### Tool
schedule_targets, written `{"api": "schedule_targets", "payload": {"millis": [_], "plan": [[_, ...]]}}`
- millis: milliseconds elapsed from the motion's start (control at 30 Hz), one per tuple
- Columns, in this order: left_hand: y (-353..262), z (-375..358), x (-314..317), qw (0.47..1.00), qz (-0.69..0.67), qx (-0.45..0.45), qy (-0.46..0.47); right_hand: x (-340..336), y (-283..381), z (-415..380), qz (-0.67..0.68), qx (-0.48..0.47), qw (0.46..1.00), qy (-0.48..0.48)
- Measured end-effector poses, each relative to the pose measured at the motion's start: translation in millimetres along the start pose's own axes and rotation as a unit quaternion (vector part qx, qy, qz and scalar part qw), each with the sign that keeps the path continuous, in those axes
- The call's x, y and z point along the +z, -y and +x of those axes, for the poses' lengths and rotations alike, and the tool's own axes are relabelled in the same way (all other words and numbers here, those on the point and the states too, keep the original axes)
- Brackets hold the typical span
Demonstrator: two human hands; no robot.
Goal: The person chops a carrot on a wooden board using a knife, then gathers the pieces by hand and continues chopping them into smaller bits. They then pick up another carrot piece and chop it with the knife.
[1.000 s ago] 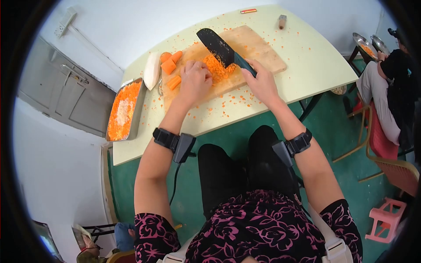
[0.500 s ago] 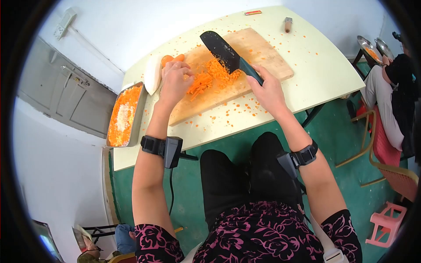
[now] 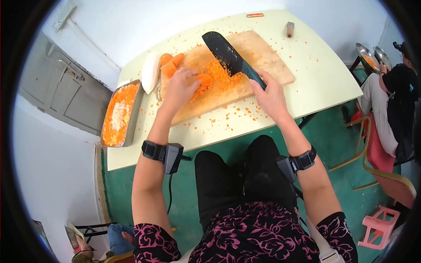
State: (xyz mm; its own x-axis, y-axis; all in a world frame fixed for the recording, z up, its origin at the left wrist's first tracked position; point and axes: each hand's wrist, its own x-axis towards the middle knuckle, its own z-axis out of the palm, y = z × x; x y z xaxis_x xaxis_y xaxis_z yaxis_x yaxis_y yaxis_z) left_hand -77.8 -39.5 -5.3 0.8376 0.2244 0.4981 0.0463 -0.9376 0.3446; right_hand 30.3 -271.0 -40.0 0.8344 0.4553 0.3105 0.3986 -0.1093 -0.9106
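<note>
My right hand (image 3: pixel 269 94) is closed around the dark green handle of a kitchen knife (image 3: pixel 226 52). Its broad black blade, flecked with carrot bits, rests tilted on the wooden cutting board (image 3: pixel 267 57), against a heap of chopped carrot (image 3: pixel 221 75). My left hand (image 3: pixel 180 87) is at the board's left part, its fingers apart and curved at the edge of some carrot strips (image 3: pixel 202 83). Just beyond that hand lie thick carrot pieces (image 3: pixel 169 68). A long white radish-like vegetable (image 3: pixel 151 72) lies left of the board.
A metal tray (image 3: pixel 135 115) of chopped carrot with a pale heap on top stands at the table's left edge. At the back are a brown-handled peeler-like tool (image 3: pixel 290 30) and a small red-orange packet (image 3: pixel 255 15). Another person (image 3: pixel 394 87) sits at right near metal bowls.
My left hand has moved from the thick carrot pieces down and right to the strips, uncovering a cut piece. The knife stays in my right hand, almost unmoved. The view has shifted slightly.
</note>
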Motion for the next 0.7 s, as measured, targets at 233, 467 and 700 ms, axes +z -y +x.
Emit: {"api": "schedule_targets", "payload": {"millis": [233, 467, 700], "plan": [[-9, -9, 8, 0.989, -0.112, -0.095, 0.016, 1, 4, -4, -0.008, 0.022, 1.0, 0.0], [19, 14, 16, 0.998, 0.029, -0.025, -0.047, -2, 16, 1, -0.079, 0.007, 0.996, 0.038], [24, 48, 25, 0.969, -0.057, -0.211, 0.117, -1, 2, 8, -0.084, -0.005, 0.995, 0.046]]}}
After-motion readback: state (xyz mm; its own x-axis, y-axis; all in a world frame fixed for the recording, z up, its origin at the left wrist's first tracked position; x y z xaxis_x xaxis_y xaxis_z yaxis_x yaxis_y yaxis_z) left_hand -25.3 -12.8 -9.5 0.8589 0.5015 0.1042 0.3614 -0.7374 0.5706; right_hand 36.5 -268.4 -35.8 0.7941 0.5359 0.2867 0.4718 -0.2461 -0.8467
